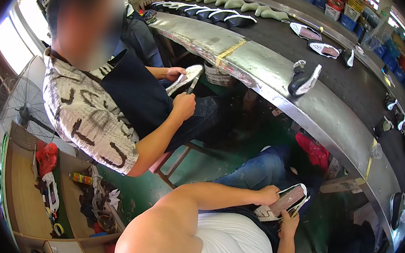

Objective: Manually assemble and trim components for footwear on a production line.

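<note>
Over my lap I hold a shoe with a pale pinkish inside and a white and black edge. My left hand is closed on its left side. My right hand grips the lower right edge, fingers bent; a small yellowish bit shows by the fingertips, too small to name. A white piece with dark marks lies just under the shoe, beside my left hand. Across from me, a co-worker in a dark apron holds another white-edged shoe in one hand and a slim dark-handled tool in the other.
A metal-edged conveyor bench curves past on the right, carrying shoes, including a black one, and greenish shoe forms. At left stand a fan and a wooden shelf box with odds and ends. Crates fill the back.
</note>
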`<state>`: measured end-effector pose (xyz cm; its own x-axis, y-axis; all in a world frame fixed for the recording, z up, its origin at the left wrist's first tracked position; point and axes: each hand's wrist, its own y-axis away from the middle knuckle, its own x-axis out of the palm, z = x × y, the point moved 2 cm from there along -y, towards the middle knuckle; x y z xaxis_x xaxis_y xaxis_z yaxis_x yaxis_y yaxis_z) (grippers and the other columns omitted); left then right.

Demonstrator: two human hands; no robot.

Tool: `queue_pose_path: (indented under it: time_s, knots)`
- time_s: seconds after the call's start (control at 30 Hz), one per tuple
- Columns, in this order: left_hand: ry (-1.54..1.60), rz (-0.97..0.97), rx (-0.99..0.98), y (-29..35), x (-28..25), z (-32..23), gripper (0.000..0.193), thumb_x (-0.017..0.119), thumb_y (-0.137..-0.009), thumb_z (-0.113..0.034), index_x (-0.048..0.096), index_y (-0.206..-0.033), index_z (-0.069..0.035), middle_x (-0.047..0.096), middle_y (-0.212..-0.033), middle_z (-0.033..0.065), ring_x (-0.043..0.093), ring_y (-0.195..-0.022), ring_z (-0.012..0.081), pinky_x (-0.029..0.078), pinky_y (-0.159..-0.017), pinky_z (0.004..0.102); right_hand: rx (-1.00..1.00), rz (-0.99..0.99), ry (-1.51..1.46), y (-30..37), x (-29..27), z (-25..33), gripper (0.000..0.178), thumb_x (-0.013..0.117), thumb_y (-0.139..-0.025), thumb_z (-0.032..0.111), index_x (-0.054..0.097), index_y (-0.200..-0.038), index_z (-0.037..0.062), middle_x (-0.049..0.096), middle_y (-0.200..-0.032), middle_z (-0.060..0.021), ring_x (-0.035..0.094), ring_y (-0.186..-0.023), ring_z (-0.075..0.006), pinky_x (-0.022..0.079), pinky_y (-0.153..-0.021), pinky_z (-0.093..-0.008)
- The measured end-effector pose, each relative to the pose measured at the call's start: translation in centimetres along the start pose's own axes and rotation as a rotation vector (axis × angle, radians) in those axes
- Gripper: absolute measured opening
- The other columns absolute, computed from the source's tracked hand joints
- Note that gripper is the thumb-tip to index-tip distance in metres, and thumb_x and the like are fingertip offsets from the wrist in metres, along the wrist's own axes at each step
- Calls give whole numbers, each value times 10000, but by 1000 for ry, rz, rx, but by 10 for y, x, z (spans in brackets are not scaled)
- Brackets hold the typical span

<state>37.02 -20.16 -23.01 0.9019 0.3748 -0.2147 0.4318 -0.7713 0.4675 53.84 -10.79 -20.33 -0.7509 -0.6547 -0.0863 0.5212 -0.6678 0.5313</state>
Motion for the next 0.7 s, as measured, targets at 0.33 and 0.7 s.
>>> queue_pose_path:
  time_s: [0.33,0.7]
  knots:
    - [115,464,-128,29,-19,-27,800,593,-714,53,490,-1479,-156,618,-1299,98,539,-1219,190,414,-1039,334,-32,143,162,14,-23,17,503,609,-691,-55,527,-1185,-11,629,-1006,-83,626,-830,-184,526,-737,-308]
    - [-19,298,9,65,-5,27,988,636,-777,-154,88,-1579,25,370,-1532,279,424,-1400,338,342,-1134,343,-160,277,675,83,-70,53,320,612,-930,204,574,-1164,-10,688,-862,-166,683,-790,-312,525,-735,-389]
